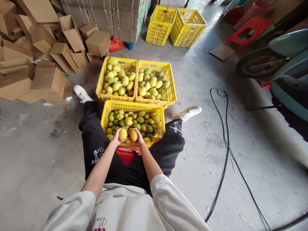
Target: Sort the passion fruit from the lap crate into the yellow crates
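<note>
While a person sits on a red stool (126, 154) with legs spread, white lettering on the black trousers (96, 150) shows near the left knee, too small to read, and script on the pale shirt at the bottom edge is cut off. Between the knees stands a yellow plastic crate (133, 106) of green and yellow fruit. Left hand (117, 138) is closed around a yellow ribbed fruit (122, 134), and right hand (139, 138) is closed around a second yellow fruit (134, 135); both fruits are held side by side over the near edge of that crate. Just beyond it, two more yellow crates sit side by side: the left crate (101, 84) holds mostly yellow fruit, the right crate (171, 84) a yellow-green mix. Farther off stand two empty yellow crates (175, 27). Cardboard boxes (43, 54) pile up at far left. A black cable (226, 141) snakes across the concrete floor at right, near a teal scooter (286, 61).
</note>
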A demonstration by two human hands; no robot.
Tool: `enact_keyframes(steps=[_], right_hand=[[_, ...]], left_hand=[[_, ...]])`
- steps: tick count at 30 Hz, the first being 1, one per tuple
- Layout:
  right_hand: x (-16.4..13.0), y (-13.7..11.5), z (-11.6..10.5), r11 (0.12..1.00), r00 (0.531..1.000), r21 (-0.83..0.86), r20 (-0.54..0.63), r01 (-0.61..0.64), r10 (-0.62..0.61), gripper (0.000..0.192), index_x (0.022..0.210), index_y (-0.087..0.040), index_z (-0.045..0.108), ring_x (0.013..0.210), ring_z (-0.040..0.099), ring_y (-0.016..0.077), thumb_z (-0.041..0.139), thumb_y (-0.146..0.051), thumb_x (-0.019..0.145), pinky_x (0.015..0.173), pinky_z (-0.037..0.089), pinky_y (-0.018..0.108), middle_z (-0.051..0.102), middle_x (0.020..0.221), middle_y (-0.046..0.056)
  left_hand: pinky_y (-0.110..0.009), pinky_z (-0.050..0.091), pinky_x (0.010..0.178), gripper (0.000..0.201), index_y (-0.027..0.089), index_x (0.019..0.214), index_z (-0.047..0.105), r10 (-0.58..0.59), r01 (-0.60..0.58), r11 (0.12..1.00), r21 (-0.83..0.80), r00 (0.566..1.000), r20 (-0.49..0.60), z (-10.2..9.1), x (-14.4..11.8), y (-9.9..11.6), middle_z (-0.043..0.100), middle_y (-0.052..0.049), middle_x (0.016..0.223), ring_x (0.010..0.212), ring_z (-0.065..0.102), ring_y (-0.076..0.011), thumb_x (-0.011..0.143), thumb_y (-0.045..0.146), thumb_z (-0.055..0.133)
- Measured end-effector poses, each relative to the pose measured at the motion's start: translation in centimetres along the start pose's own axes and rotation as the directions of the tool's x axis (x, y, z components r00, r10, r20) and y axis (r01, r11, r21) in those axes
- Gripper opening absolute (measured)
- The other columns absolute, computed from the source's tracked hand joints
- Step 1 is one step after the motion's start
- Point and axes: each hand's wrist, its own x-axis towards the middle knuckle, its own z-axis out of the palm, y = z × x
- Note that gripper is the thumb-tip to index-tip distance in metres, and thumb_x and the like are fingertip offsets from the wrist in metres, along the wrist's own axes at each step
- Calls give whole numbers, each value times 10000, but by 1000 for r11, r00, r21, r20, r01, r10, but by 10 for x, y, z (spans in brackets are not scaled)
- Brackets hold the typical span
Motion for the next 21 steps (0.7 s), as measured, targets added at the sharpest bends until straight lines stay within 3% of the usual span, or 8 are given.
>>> enact_keyframes(steps=[8,12,17,21], right_hand=[[-5,-3,1,993,996,-76,-5,-91,91,289,841,-191,662,610,653,183,561,-456,897,542,539,270,680,653,35],[-6,-4,2,995,996,-45,-29,-86,84,243,852,-213,646,640,669,192,537,-423,906,545,540,278,666,645,16],[-5,-3,2,998,999,-43,-24,-47,46,239,867,-238,624,687,693,207,666,-473,854,584,573,302,663,668,-1],[-5,-2,3,996,998,-66,-31,-64,62,234,859,-231,619,660,677,192,689,-453,847,567,571,294,678,683,6]], left_hand=[[-264,594,667,182,185,981,621,63,-59,994,95,997,-39,8,-8,-2,655,-24,769,659,652,-149,900,334,687],[-314,602,686,225,169,987,626,54,-51,995,91,998,-39,6,-7,-1,638,-50,745,670,651,-172,954,389,589],[-291,584,659,226,201,954,617,66,-63,997,32,995,-75,3,-3,0,623,-32,707,664,658,-179,957,414,542],[-263,573,602,293,189,971,631,58,-56,998,26,995,-82,1,2,-1,653,-29,715,650,676,-181,892,471,617]])
